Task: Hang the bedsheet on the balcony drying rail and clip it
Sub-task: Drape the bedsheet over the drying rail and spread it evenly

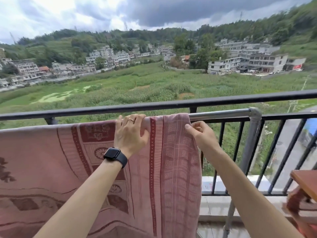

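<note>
A pink bedsheet (175,160) with dark red patterns hangs over the silver drying rail (221,115) and covers it from the left edge to past the middle. My left hand (131,134), with a ring and a black watch, lies over the top fold, fingers curled over the rail. My right hand (200,134) pinches the sheet's right edge just below the rail. No clip is visible.
The black balcony railing (106,109) runs behind the drying rail, with vertical bars at the right. The rail's silver upright post (252,146) stands at the right. A wooden piece of furniture (305,184) sits at the lower right. Fields and houses lie far below.
</note>
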Available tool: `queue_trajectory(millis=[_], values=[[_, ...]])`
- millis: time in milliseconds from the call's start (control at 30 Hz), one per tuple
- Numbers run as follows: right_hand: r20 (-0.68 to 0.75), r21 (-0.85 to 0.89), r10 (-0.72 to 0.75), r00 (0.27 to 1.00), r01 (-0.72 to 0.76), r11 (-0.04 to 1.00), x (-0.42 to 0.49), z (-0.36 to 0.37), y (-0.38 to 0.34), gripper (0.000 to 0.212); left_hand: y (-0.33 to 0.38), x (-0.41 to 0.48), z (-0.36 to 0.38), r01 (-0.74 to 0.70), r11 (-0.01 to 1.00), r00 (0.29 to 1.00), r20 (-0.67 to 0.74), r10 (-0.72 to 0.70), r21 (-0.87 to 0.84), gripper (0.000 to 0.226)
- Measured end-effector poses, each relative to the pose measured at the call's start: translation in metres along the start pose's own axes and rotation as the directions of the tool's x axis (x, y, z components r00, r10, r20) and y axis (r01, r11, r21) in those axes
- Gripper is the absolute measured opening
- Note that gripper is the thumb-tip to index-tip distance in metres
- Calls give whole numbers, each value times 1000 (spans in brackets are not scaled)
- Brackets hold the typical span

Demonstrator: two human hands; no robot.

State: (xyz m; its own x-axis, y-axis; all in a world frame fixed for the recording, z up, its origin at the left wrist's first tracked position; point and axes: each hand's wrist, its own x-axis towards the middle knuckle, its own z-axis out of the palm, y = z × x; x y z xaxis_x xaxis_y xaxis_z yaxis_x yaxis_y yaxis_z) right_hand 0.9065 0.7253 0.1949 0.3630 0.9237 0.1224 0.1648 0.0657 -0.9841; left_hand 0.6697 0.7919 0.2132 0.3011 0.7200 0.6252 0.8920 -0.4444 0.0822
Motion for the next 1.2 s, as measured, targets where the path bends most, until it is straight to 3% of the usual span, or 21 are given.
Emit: queue_trajectory(millis=[100,167,200,267,367,500,633,700,800,900,1033,1133,1200], values=[[159,131,161,974,-182,974,-42,37,-27,48,-23,-34,-37,-97,995,995,-27,96,-10,46],[209,184,161,965,-201,962,-56,38,-36,33,-19,-41,-45,-144,989,989,-41,142,-27,45],[175,223,120,977,-158,962,-60,34,-39,22,-18,-42,-48,-159,987,987,-43,157,-38,44],[-23,295,16,1000,-9,955,-69,29,-41,9,-21,-46,-52,-162,983,986,-53,158,-86,42],[-211,236,0,978,50,970,-90,36,-24,11,-27,-58,-50,-194,976,980,-73,187,-101,48],[-103,128,133,986,-119,985,-117,58,-3,15,-32,-75,-50,-221,972,970,-121,211,-77,55],[98,205,140,985,-158,966,-121,66,-41,39,-21,-87,-60,-235,963,969,-115,220,-131,56],[62,228,91,994,-103,968,-122,67,-58,33,-15,-91,-63,-199,969,976,-119,182,-149,55],[-137,274,-74,988,110,956,-151,79,-62,19,-29,-118,-72,-217,962,968,-164,190,-165,56],[-203,90,-204,958,226,970,-175,87,-27,7,-24,-143,-74,-199,969,965,-203,167,-146,55],[-31,5,-210,977,211,978,-206,115,18,20,-30,-200,-80,-5,988,975,-221,-30,-153,47],[178,-34,-349,920,361,932,-247,135,28,18,-26,-252,-93,73,975,968,-221,-119,-208,43],[352,-36,-358,865,395,918,-273,143,33,25,-17,-270,-107,117,959,972,-166,-163,-259,46]])
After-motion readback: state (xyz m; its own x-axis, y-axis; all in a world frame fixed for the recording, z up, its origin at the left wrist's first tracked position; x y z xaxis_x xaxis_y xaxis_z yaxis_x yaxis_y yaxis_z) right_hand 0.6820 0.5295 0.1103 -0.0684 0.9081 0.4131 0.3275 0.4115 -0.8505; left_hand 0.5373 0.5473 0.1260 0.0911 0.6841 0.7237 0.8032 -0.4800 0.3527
